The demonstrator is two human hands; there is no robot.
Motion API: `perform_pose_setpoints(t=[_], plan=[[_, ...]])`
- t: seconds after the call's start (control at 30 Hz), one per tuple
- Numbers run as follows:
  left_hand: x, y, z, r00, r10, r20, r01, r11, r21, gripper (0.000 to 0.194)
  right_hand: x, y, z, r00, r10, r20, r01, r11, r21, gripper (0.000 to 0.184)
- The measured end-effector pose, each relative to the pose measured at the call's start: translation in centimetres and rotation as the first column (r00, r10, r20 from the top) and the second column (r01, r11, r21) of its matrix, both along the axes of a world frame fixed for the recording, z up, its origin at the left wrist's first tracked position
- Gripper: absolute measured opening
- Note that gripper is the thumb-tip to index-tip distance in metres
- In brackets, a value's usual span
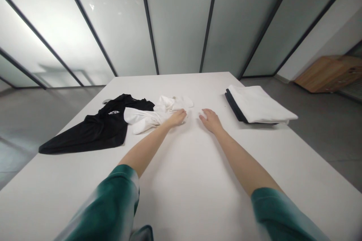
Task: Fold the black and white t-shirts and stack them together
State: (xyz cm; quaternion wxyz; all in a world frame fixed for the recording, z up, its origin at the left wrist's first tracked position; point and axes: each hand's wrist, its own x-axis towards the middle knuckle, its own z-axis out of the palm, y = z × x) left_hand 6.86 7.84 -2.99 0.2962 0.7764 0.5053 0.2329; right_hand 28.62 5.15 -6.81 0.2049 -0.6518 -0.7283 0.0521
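A crumpled white garment (144, 119) lies on the table left of centre, its kind hard to make out in the bunched folds. My left hand (178, 117) is closed on its right end, with the fingertips partly hidden. To the right, apart from the cloth, my right hand (211, 120) is held low near the tabletop, fingers apart and slightly curved, holding nothing. Beside the white garment, and partly under it, a black T-shirt (104, 128) with a small white print is spread toward the left edge.
A folded stack at the right has white cloth (257, 103) on top and dark cloth (236, 107) below. Everything lies on a white table (192, 196). Frosted glass panels (178, 22) stand behind it, and a wooden cabinet (325, 73) is at far right.
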Motion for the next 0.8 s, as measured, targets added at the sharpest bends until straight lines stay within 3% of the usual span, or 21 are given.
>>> perform_pose_setpoints(t=[0.07, 0.13, 0.23, 0.3, 0.4, 0.47, 0.57, 0.67, 0.8], plan=[[1.7, -1.6, -0.6, 0.983, -0.167, 0.07, 0.169, 0.985, -0.022, 0.018, 0.6, 0.4, -0.2, 0.992, -0.056, -0.109, 0.067, 0.993, 0.1, 0.055], [2.6, -2.7, -0.8, 0.926, -0.323, 0.196, 0.345, 0.934, -0.09, 0.019, 1.3, 0.6, -0.1, 0.973, -0.127, -0.194, 0.165, 0.967, 0.193, 0.055], [2.5, -3.7, -0.8, 0.874, -0.391, 0.288, 0.447, 0.879, -0.164, 0.021, 1.9, 0.7, 0.1, 0.943, -0.171, -0.286, 0.248, 0.933, 0.26, 0.05], [1.7, -3.8, -0.7, 0.905, -0.357, 0.23, 0.391, 0.912, -0.123, 0.021, 1.9, 0.5, 0.2, 0.932, -0.143, -0.334, 0.227, 0.947, 0.227, 0.045], [0.0, -3.8, -0.6, 0.969, -0.247, 0.008, 0.246, 0.968, 0.059, 0.01, 1.5, 0.2, 0.5, 0.933, -0.107, -0.343, 0.159, 0.979, 0.128, 0.04], [-1.1, -4.0, -0.6, 0.977, -0.138, -0.164, 0.172, 0.961, 0.218, 0.005, 1.1, 0.0, 0.7, 0.952, -0.104, -0.289, 0.133, 0.988, 0.083, 0.036], [-2.6, -4.4, -0.6, 0.94, 0.05, -0.336, 0.092, 0.915, 0.393, 0.017, 0.7, -0.2, 1.1, 0.975, -0.113, -0.19, 0.125, 0.991, 0.052, 0.035], [-3.8, -4.6, -0.9, 0.905, 0.174, -0.389, -0.002, 0.915, 0.403, 0.028, 0.4, -0.4, 1.6, 0.988, -0.124, -0.092, 0.127, 0.991, 0.033, 0.038], [-4.8, -3.9, -1.3, 0.884, 0.178, -0.433, -0.046, 0.954, 0.297, 0.046, 0.0, -0.8, 2.2, 0.983, -0.168, 0.075, 0.166, 0.986, 0.021, 0.032]])
